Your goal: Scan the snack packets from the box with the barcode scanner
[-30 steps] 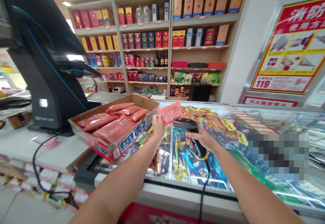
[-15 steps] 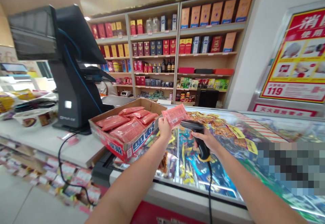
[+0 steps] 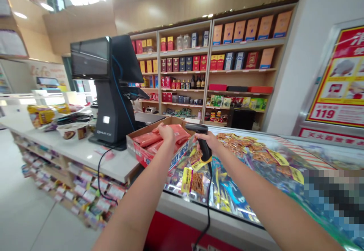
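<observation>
Our right hand point(image 3: 210, 141) holds a black pistol-shaped plastic scanner point(image 3: 205, 150); our left hand point(image 3: 167, 131) touches shiny pink plastic packets point(image 3: 145, 140) inside an open red-and-white cardboard box point(image 3: 135, 150). We can't tell its grip, nor how many are scanned or left.

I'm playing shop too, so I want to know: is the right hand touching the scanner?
Touching. The head view shows the right hand gripping the scanner, with fingers wrapped around its handle.
</observation>
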{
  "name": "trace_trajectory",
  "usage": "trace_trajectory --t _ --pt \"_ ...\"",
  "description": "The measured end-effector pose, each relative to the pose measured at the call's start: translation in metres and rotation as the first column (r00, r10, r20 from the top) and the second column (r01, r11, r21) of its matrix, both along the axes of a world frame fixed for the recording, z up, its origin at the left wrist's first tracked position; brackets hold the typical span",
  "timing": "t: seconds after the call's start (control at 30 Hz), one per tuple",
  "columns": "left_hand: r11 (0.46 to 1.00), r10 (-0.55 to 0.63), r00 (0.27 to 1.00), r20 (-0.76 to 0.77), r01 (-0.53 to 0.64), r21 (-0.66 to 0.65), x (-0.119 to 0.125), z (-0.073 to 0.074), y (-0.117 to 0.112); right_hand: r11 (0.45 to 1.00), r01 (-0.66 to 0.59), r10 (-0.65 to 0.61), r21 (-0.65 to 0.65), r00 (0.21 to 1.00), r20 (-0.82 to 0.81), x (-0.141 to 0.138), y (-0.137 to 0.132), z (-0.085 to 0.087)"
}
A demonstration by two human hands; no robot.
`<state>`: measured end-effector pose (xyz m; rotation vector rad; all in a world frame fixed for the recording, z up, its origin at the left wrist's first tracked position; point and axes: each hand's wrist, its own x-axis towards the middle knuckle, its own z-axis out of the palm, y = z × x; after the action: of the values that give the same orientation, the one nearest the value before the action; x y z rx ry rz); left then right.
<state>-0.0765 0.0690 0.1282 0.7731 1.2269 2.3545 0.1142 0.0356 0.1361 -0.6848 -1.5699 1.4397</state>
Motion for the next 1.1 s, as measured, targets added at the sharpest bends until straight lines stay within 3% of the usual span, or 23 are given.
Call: trace_trajectory --t 0.07,0.13,0.27,0.4,0.5,0.57,0.7,0.8,0.87,0.97,1.1 --pt "0.981 0.188 0.982 0.004 -0.187 -0.05 -0.001 0.004 -0.012 1.0 0.01 -0.01 -0.008 1.0 -0.023 -0.003 -0.003 -0.003" --pt "0.97 0.243 0.967 -0.072 -0.244 -0.008 0.006 0.007 -0.022 1.0 0.02 -0.02 -0.022 1.0 -0.02 0.0 -0.007 -0.006" --pt "0.979 0.199 0.923 -0.328 -0.171 0.112 0.041 0.0 -0.03 0.997 0.061 -0.062 -0.055 0.998 -0.019 0.019 -0.012 -0.014" --pt "0.997 0.08 0.811 -0.579 -0.053 0.063 0.091 -0.026 -0.028 0.982 0.139 -0.147 -0.132 0.987 -0.057 0.053 -0.008 -0.031" --pt "0.997 -0.008 0.62 -0.784 -0.057 -0.055 0.118 -0.043 -0.022 0.96 0.216 -0.236 -0.181 0.967 -0.098 0.086 -0.002 -0.044" --pt "0.982 -0.03 0.452 -0.891 -0.154 -0.111 0.121 -0.049 -0.014 0.949 0.257 -0.281 -0.184 0.952 -0.118 0.108 0.0 -0.051" --pt "0.905 -0.144 0.179 -0.973 -0.373 -0.202 0.098 -0.054 0.009 0.928 0.314 -0.345 -0.199 0.927 -0.146 0.145 0.0 -0.06" --pt "0.908 -0.231 0.011 -0.973 -0.357 -0.22 0.074 -0.06 0.025 0.911 0.347 -0.382 -0.222 0.914 -0.135 0.165 -0.001 -0.063" --pt "0.929 -0.21 -0.008 -0.978 -0.312 -0.198 0.062 -0.064 0.029 0.901 0.372 -0.406 -0.223 0.905 -0.13 0.179 -0.001 -0.064" --pt "0.949 -0.151 0.06 -0.987 -0.271 -0.162 0.048 -0.067 0.026 0.869 0.438 -0.475 -0.23 0.868 -0.141 0.209 0.0 -0.062" --pt "0.977 -0.089 0.134 -0.987 -0.184 -0.113 0.038 -0.062 0.009 0.766 0.588 -0.632 -0.258 0.762 -0.141 0.27 0.005 -0.056"
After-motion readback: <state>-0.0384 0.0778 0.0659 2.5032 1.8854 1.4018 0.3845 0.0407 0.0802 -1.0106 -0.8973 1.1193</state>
